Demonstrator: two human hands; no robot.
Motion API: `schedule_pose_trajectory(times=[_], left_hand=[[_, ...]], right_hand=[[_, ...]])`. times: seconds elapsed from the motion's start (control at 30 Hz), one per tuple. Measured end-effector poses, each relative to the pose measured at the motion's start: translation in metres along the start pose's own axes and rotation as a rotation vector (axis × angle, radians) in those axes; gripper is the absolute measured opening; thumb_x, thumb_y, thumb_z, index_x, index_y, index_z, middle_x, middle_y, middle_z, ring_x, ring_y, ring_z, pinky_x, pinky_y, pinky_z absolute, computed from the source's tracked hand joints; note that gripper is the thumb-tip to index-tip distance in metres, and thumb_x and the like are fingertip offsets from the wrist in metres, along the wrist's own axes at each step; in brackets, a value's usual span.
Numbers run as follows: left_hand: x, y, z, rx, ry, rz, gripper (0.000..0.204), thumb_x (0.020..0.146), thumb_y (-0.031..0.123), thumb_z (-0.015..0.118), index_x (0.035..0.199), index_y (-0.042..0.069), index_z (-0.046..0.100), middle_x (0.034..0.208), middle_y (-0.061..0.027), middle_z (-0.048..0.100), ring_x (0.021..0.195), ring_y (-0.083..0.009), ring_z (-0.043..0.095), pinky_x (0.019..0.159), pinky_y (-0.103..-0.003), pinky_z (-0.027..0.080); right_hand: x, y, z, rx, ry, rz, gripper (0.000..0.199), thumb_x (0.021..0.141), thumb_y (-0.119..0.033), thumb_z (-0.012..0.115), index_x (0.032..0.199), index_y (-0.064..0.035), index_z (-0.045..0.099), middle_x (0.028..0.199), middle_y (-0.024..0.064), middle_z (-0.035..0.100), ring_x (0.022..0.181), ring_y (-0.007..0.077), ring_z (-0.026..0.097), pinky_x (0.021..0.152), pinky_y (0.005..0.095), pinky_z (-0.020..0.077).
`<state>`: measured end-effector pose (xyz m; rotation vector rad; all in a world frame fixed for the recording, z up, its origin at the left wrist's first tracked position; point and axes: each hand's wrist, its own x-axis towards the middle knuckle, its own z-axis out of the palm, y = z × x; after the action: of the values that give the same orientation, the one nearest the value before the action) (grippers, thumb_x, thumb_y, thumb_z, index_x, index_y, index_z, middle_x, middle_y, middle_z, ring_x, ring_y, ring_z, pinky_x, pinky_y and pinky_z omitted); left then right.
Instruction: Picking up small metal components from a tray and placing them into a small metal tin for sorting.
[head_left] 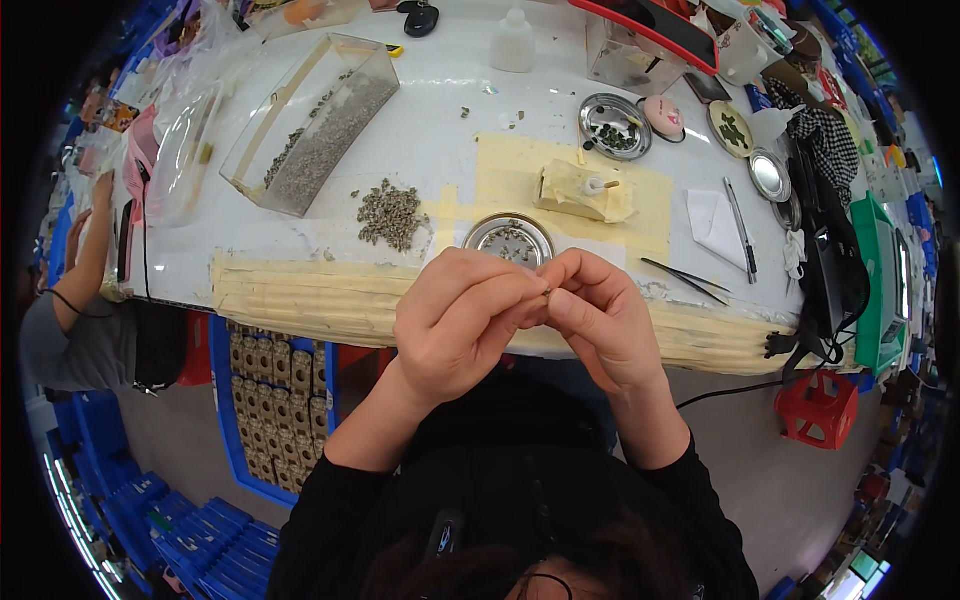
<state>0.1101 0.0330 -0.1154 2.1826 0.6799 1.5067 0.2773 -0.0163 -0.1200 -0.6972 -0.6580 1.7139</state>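
My left hand and my right hand meet fingertip to fingertip above the near edge of the white table. Between the fingertips both pinch a tiny brownish part. Just beyond the hands stands a small round metal dish with several small dark parts in it. A loose pile of the same small grey-green parts lies to its left. A block wrapped in tan tape sits behind the dish on a taped patch.
A long clear tray of small parts lies at the back left. More metal dishes, a white bottle, tweezers and a pen are to the right. Another person sits at the left. Blue crates stand under the table.
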Motion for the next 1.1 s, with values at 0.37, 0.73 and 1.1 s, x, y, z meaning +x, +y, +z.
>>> schedule_pose_trajectory(times=[0.37, 0.73, 1.1], left_hand=[[0.004, 0.006, -0.004, 0.299, -0.122, 0.064, 0.024, 0.070, -0.005, 0.074, 0.093, -0.003, 0.065, 0.084, -0.0105, 0.062, 0.073, -0.0262, 0.062, 0.060, -0.034, 0.051], [-0.004, -0.001, 0.000, 0.097, -0.045, -0.018, 0.021, 0.072, -0.005, 0.075, 0.091, -0.001, 0.068, 0.085, -0.0086, 0.063, 0.073, -0.0246, 0.062, 0.062, -0.034, 0.050], [-0.006, 0.001, 0.001, -0.039, -0.021, -0.098, 0.018, 0.074, -0.003, 0.076, 0.090, 0.001, 0.070, 0.084, -0.0080, 0.065, 0.074, -0.0228, 0.062, 0.062, -0.031, 0.049]], right_hand=[[-0.001, 0.007, 0.005, -0.388, 0.136, -0.266, 0.010, 0.092, 0.001, 0.065, 0.101, 0.0022, 0.060, 0.094, 0.0078, 0.067, 0.088, 0.0116, 0.066, 0.082, 0.0260, 0.0540], [0.000, 0.008, -0.002, -0.036, 0.085, 0.024, 0.016, 0.098, -0.013, 0.060, 0.105, 0.0021, 0.061, 0.095, 0.0094, 0.069, 0.087, 0.0174, 0.069, 0.084, 0.0316, 0.0574], [-0.001, 0.011, -0.007, 0.036, 0.038, 0.044, 0.017, 0.099, -0.014, 0.059, 0.104, 0.0013, 0.062, 0.094, 0.0092, 0.068, 0.084, 0.0166, 0.069, 0.080, 0.0300, 0.0579]])
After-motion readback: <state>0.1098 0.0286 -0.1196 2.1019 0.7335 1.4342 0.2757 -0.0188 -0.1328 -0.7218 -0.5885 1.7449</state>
